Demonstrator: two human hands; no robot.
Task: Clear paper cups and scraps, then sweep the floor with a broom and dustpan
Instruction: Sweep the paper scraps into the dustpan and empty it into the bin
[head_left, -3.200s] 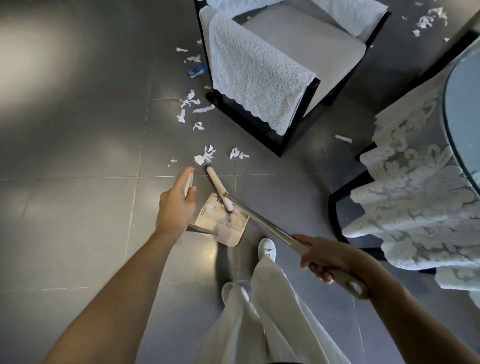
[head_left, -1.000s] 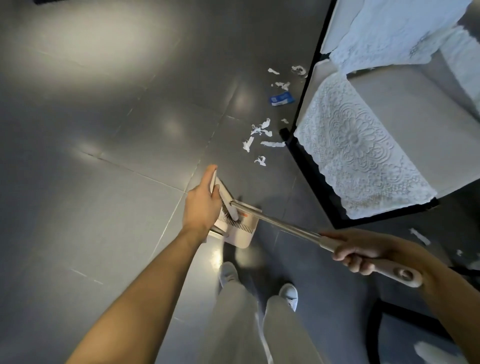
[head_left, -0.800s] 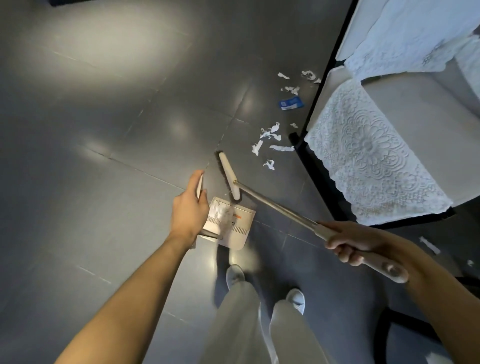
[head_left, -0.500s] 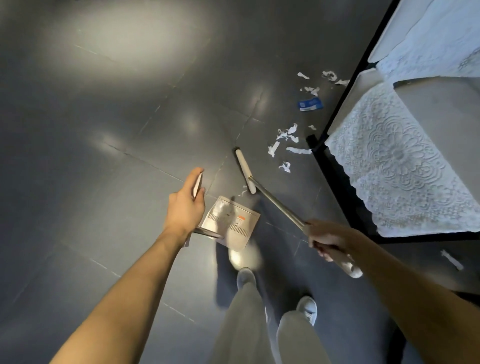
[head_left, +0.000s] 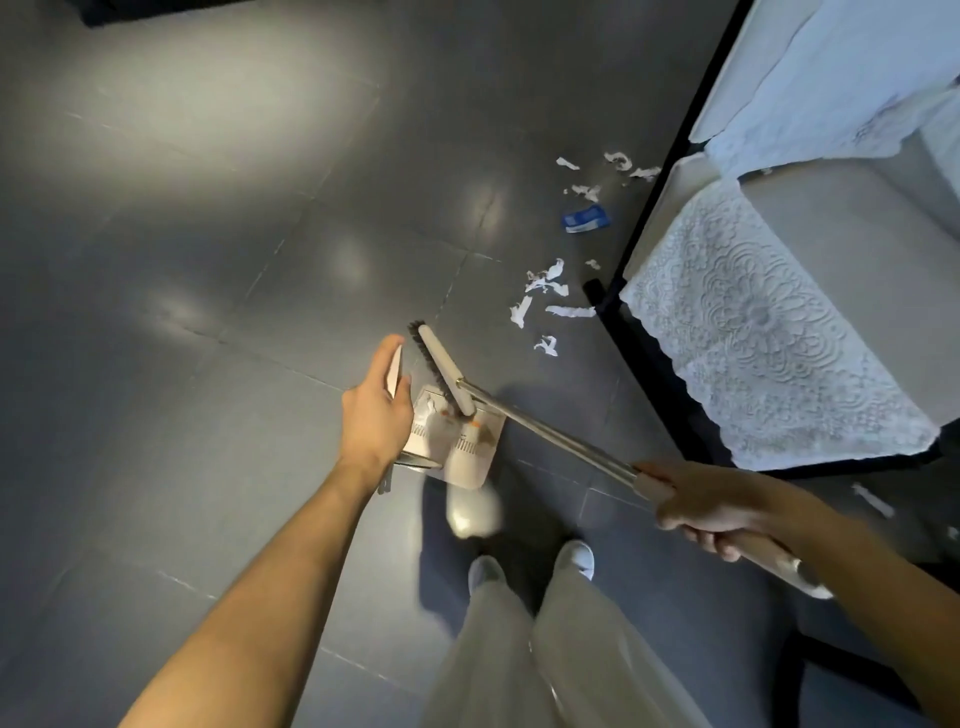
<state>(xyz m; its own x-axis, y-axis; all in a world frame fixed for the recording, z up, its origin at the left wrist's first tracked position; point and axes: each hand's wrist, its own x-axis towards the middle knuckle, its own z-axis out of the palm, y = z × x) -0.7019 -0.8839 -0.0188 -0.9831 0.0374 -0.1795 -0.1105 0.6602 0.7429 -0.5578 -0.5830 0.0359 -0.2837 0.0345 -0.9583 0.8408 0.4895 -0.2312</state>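
My left hand (head_left: 375, 410) grips the upright handle of a beige dustpan (head_left: 457, 441) that rests on the grey floor just ahead of my feet. My right hand (head_left: 701, 512) is closed around the grip of a long metal-shafted broom (head_left: 545, 434). The broom head (head_left: 441, 370) lies over the pan's front edge, its dark bristles facing left. White scraps sit inside the pan. More torn white paper scraps (head_left: 543, 291) lie on the floor beyond the broom, and a blue wrapper (head_left: 585, 219) lies farther off beside the chair.
An armchair (head_left: 810, 291) with a black frame and white lace covers stands at the right, close to the scraps. Further scraps (head_left: 618, 163) lie by its far corner and one (head_left: 872, 500) near its base. My white shoes (head_left: 576, 558) stand behind the pan.
The broom head has been drawn back from the floor ahead onto the dustpan's front edge. The view has shifted slightly; the dustpan stays in my left hand.
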